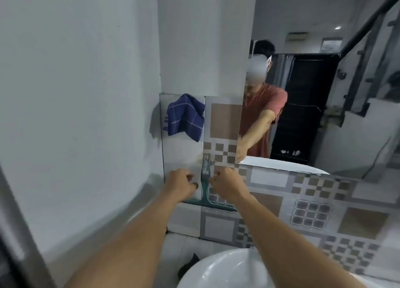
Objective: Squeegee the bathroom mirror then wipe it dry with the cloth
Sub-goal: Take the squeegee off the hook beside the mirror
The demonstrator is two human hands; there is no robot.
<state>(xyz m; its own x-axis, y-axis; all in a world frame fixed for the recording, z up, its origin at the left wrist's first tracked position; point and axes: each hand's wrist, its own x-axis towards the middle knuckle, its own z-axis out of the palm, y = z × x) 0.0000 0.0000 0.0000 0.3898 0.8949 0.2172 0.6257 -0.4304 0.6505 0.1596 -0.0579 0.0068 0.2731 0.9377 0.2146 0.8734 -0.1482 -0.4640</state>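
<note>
A teal squeegee [205,180] hangs handle-up from a small hook on the tiled wall, its blade [208,205] across the bottom. My left hand [180,185] is just left of the handle, fingers curled, holding nothing. My right hand [226,185] is just right of the handle with its fingertips at the handle's edge; motion blur hides whether it grips. A blue checked cloth [186,118] hangs on the wall above and to the left. The mirror [324,97] fills the wall to the upper right and reflects a person in a red shirt.
A white basin [225,270] sits below my arms, with a dark object [190,264] on the counter beside it. Patterned tiles [313,212] run under the mirror. A plain white wall [75,93] closes the left side.
</note>
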